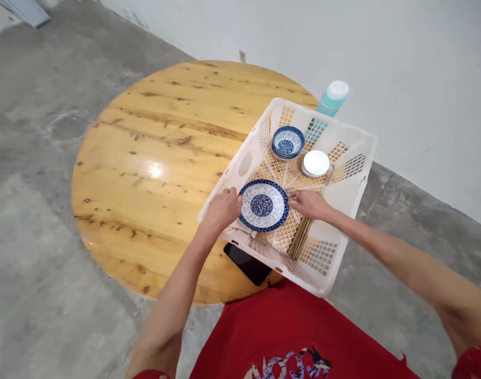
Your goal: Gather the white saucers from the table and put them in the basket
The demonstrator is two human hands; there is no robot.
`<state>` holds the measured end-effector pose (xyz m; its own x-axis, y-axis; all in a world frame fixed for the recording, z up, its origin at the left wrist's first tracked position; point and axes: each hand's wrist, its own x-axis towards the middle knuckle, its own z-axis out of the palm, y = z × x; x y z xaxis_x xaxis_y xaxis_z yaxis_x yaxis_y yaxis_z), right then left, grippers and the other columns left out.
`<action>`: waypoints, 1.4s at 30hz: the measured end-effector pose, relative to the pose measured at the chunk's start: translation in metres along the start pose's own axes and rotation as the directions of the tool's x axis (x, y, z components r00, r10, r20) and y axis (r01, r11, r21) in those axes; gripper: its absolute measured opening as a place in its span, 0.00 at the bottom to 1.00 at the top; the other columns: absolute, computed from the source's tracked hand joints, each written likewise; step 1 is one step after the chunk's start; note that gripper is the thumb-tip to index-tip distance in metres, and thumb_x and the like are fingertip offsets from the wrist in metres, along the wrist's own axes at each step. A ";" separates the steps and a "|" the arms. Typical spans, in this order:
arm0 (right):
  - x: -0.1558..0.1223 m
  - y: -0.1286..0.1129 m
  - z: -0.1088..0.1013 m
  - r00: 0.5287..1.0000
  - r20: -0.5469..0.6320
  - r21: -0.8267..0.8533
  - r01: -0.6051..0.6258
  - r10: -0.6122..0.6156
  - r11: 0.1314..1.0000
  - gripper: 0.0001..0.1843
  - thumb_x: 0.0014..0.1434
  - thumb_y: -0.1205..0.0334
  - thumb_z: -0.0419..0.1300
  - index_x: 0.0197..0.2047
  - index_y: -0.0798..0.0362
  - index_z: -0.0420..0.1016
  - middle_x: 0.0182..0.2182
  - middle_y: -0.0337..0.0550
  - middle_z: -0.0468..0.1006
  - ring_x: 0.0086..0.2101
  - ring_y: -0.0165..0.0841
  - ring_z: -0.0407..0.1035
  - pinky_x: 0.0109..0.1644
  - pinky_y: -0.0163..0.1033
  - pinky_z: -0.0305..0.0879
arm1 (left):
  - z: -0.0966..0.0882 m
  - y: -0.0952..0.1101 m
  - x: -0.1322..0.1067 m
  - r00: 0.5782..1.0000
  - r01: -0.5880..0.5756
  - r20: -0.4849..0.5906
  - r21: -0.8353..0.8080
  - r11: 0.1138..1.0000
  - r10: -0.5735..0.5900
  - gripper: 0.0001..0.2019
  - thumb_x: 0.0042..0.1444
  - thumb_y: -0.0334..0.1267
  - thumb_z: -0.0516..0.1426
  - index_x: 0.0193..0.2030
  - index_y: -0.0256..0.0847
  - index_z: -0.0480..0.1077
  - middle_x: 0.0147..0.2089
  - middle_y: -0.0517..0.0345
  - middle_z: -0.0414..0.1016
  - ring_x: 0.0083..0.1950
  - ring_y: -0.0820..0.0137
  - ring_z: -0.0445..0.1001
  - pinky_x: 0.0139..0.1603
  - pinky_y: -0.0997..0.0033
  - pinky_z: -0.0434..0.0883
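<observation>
A blue-and-white patterned plate is in the near part of a white plastic basket. My left hand has its fingers closed on the plate's left rim. At the opposite rim, my right hand is closed with its fingertips against the edge. Beyond the plate, a stack of blue-and-white bowls rests on the basket floor. Small white dishes are stacked beside the bowls. Below my right hand, a bundle of chopsticks lies along the right side of the basket floor.
The basket stands on the right part of a round wooden table and reaches past its edge. A black phone or tablet lies partly beneath the basket's near side. Behind the basket is a turquoise container with a white lid. A white wall is close behind.
</observation>
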<state>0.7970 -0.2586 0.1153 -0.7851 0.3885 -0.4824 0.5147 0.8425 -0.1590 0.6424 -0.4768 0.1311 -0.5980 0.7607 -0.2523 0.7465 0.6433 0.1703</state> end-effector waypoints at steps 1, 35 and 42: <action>-0.010 -0.002 0.002 1.000 0.003 -0.043 0.002 -0.002 0.999 0.19 0.63 0.54 0.52 0.50 0.53 0.75 0.41 0.49 0.82 0.40 0.41 0.76 0.38 0.37 0.64 | 0.004 0.002 -0.002 1.000 -0.001 -0.008 0.019 1.000 0.001 0.16 0.68 0.40 0.43 0.52 0.35 0.66 0.47 0.42 0.76 0.49 0.57 0.77 0.47 0.63 0.69; -0.158 -0.065 0.096 0.818 -0.445 0.214 -0.297 0.364 0.931 0.21 0.66 0.50 0.44 0.48 0.44 0.75 0.40 0.43 0.83 0.40 0.43 0.78 0.38 0.42 0.66 | 0.010 -0.007 -0.044 0.937 -0.206 -0.306 -0.093 0.974 0.169 0.17 0.69 0.43 0.43 0.49 0.38 0.69 0.44 0.45 0.78 0.47 0.58 0.78 0.45 0.63 0.71; -0.161 -0.065 0.097 0.810 -0.477 0.200 -0.278 0.341 0.940 0.21 0.66 0.51 0.44 0.48 0.44 0.75 0.38 0.42 0.83 0.40 0.41 0.78 0.37 0.39 0.64 | 0.017 -0.024 -0.054 0.923 -0.163 -0.358 -0.039 0.986 0.139 0.17 0.69 0.41 0.42 0.47 0.39 0.70 0.44 0.44 0.79 0.46 0.60 0.78 0.47 0.63 0.70</action>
<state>0.9237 -0.4126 0.1198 -0.6248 0.7800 -0.0346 0.7706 0.6090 -0.1875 0.6619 -0.5349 0.1245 -0.5529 0.8227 0.1318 0.8222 0.5131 0.2462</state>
